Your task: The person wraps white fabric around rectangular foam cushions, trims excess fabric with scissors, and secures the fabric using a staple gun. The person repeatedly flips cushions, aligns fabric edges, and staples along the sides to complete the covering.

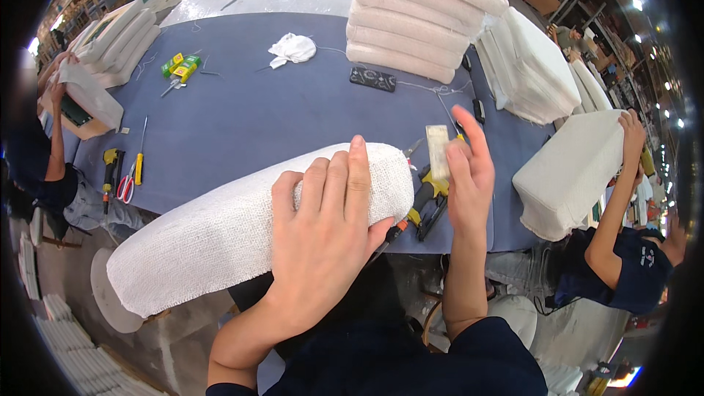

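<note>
A white woven-fabric padded seat cushion lies slantwise at the table's near edge. My left hand rests flat on its side, fingers stretched out and lightly spread. Right of the cushion, my right hand is raised with its index finger up. Its thumb and bent fingers hold a small pale rectangular block, whose exact kind I cannot make out. Partly hidden behind the cushion's right end, a yellow and black staple gun lies on the table.
On the blue-grey table lie scissors, a yellow-handled screwdriver, another staple gun, small green-yellow boxes, white cloth and a dark patterned phone-like slab. Cushions are stacked behind. Co-workers handle cushions at left and right.
</note>
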The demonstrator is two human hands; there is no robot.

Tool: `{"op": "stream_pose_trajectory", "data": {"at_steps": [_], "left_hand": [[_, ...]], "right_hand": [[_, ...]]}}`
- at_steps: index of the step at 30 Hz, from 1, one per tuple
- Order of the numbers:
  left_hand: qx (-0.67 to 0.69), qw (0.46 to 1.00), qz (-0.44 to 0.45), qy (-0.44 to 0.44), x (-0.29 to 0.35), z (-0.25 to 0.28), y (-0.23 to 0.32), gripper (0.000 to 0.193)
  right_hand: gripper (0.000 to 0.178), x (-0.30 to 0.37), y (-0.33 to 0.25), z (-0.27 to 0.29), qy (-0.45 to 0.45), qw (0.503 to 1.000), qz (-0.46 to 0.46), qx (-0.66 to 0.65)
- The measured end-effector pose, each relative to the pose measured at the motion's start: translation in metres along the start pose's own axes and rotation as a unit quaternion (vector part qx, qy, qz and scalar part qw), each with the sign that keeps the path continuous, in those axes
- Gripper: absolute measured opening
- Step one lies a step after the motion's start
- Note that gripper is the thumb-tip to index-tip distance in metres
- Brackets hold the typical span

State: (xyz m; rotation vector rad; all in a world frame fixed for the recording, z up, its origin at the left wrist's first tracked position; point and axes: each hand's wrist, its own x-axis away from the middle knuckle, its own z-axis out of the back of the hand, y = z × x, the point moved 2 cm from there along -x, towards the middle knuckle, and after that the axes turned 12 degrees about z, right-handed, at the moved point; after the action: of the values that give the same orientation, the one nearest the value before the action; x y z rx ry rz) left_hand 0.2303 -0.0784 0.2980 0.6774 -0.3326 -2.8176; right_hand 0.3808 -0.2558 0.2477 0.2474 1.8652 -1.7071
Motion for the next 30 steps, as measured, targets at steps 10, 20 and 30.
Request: {"op": "stream_pose_trajectory", "data": {"at_steps": [10, 20, 30], "left_hand": [[-0.017, 1.0, -0.014, -0.008, 0.003, 0.0, 0.005, 0.097], [-0.008, 0.999, -0.033, -0.004, -0.004, -0.002, 0.001, 0.096], [-0.058, 0.998, -0.034, -0.012, -0.003, -0.003, 0.004, 0.095]], "right_hand": [[0.032, 0.024, -0.039, -0.027, -0.104, 0.989, 0.05, 0.094], [0.034, 0.015, -0.043, -0.034, -0.094, 0.99, 0.01, 0.104], [0.035, 0.015, -0.041, -0.036, -0.109, 0.959, 0.163, 0.206]]}}
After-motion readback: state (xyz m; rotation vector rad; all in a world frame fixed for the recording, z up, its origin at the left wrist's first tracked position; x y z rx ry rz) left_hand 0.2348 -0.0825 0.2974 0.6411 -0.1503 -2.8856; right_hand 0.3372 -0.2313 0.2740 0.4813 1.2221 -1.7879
